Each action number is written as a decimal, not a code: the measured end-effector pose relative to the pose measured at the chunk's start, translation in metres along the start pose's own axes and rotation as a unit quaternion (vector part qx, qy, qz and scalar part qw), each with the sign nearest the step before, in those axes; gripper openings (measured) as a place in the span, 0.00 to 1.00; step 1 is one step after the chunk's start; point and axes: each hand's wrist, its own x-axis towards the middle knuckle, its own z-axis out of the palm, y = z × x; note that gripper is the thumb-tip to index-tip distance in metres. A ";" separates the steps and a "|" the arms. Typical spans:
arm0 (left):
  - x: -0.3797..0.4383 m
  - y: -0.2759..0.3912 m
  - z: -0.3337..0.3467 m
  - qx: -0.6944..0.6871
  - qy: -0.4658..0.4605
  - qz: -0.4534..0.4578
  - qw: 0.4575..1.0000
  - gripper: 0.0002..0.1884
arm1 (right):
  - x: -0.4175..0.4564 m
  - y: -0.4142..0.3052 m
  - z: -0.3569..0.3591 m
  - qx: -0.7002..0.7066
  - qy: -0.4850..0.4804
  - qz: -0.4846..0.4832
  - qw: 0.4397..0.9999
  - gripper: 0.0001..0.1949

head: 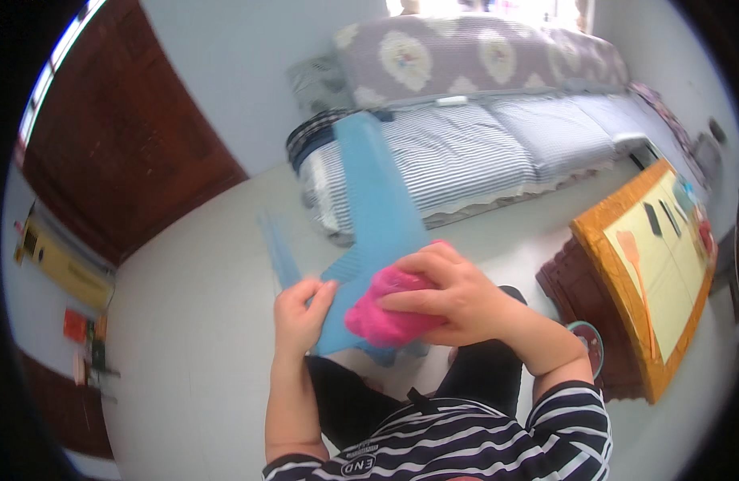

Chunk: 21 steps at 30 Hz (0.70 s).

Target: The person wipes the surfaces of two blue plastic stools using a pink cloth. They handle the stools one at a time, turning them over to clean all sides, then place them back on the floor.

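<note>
A blue plastic piece of furniture point(378, 198), which looks like a stool or chair, is held tilted in front of me. One broad panel or leg stretches away toward the sofa, and a thinner part sticks out at the left; motion blurs both. My left hand point(303, 312) grips its near left edge, thumb on top. In my right hand point(459, 294) is a bunched bright pink cloth point(393, 309), held over the near right part of the blue plastic. The cloth hides some of the surface beneath, so I cannot tell exactly where it touches.
Ahead is a sofa point(459, 156) with striped covers. On the right, a wooden table point(610, 198) holds an orange fly swatter point(637, 276) and remote controls point(652, 219). A teal-rimmed bin point(589, 343) stands beside it. A brown door point(129, 120) and yellow box point(65, 261) are left.
</note>
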 end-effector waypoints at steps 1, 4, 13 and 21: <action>0.003 0.000 0.000 0.012 -0.005 0.021 1.000 0.14 | 0.003 0.003 0.004 -0.012 0.017 0.008 1.000 0.29; 0.006 -0.005 -0.009 -0.008 -0.022 0.053 0.998 0.12 | 0.026 0.021 0.025 -0.046 0.091 0.041 0.994 0.25; 0.018 -0.026 -0.007 -0.060 -0.029 0.049 0.997 0.13 | 0.138 0.128 0.046 -0.161 0.194 0.145 0.957 0.23; 0.015 -0.028 -0.007 -0.114 -0.009 -0.003 0.993 0.17 | 0.097 0.100 0.035 -0.119 0.112 0.084 0.983 0.25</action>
